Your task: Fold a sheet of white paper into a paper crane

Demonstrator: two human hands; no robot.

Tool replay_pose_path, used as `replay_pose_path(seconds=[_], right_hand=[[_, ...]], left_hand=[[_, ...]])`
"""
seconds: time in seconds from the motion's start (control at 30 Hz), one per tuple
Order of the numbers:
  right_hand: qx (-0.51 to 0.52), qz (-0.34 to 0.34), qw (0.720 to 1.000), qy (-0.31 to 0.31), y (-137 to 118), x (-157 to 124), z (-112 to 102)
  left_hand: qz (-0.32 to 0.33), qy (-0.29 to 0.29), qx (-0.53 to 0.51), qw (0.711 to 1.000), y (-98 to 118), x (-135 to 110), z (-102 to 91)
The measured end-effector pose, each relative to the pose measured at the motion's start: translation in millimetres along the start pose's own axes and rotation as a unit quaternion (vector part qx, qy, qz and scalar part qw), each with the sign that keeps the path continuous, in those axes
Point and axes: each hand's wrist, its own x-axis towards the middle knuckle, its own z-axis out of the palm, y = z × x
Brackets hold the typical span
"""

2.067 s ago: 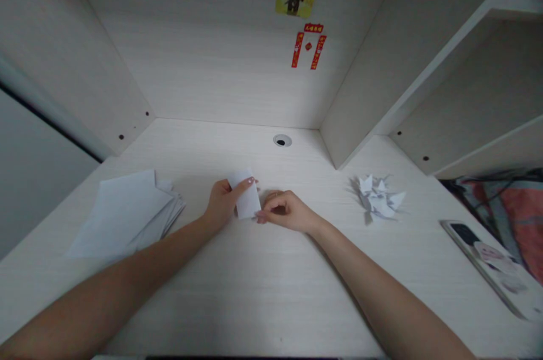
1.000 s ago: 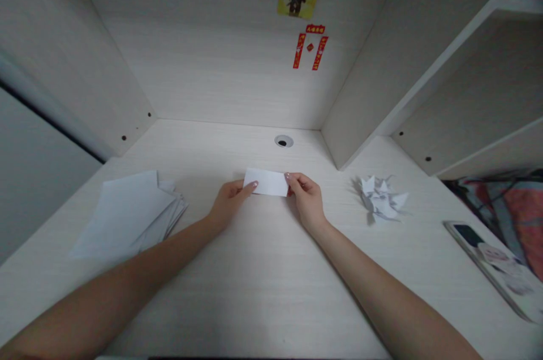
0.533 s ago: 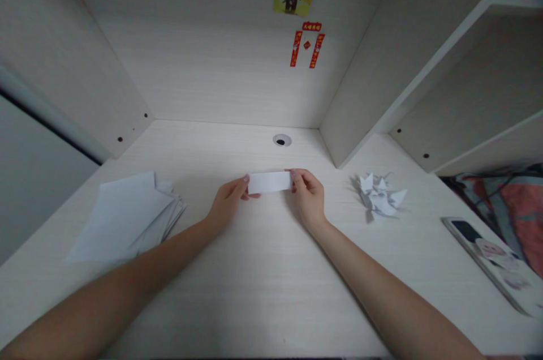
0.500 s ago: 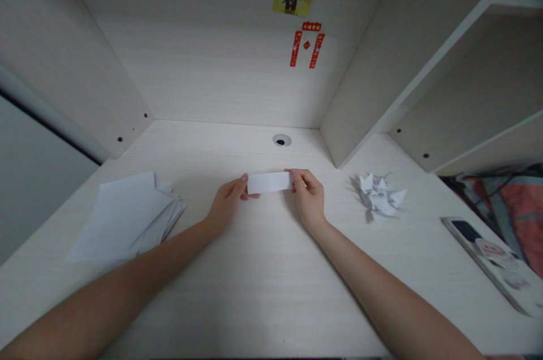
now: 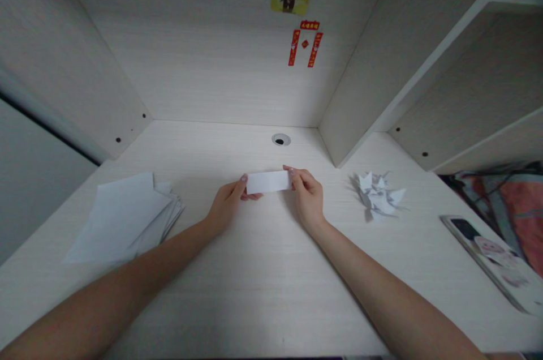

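Note:
A narrow white strip of folded paper [image 5: 268, 182] is stretched between my two hands, above the middle of the desk. My left hand [image 5: 229, 199] pinches its left end, thumb on top and fingers partly underneath. At the other end, my right hand [image 5: 308, 193] grips the strip between thumb and fingers. Off to the right of that hand lies a small heap of folded white paper figures [image 5: 379, 195] with pointed tips. Left of my left forearm, loose white sheets of paper [image 5: 123, 213] are stacked unevenly.
A phone in a decorated case [image 5: 492, 261] lies at the right, beside red and grey fabric [image 5: 504, 196]. Behind my hands, a round cable hole [image 5: 281, 140] is set into the desk [image 5: 254, 292]. An upright partition [image 5: 360, 82] stands at the back right.
My right fingers have shifted slightly upward at the strip's right end. Both hands still hold the paper in nearly the same place; the view has moved a little.

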Motion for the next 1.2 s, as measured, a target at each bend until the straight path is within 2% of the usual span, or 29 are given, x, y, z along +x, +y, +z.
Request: replay_pose_path(seconds=[0.27,0.47,0.7,0.93,1.07,1.2], right_hand=[[0.048,0.010,0.999,0.006,3.5,1.0,1.6],[0.113,0.089,0.990,-0.011,3.3,0.4,3.0],[0.139,0.084,0.985,-0.052,3.4,0.5,2.4],[0.157,0.071,0.980,-0.103,7.9,-0.8,2.7],[0.180,0.078,0.977,-0.089,7.2,0.5,1.1],[0.222,0.115,0.966,-0.068,3.9,2.5,1.2]], left_hand=[[-0.006,0.004,-0.011,1.000,-2.3,0.7,0.1],[0.009,0.006,-0.007,1.000,-1.0,-0.7,-0.3],[-0.006,0.007,-0.086,0.996,-1.4,3.3,-5.0],[-0.017,0.083,-0.155,0.984,-1.2,8.5,-6.5],[-0.014,0.086,-0.157,0.984,-5.7,9.8,-6.4],[0.012,0.069,-0.160,0.985,-7.8,10.7,-6.7]])
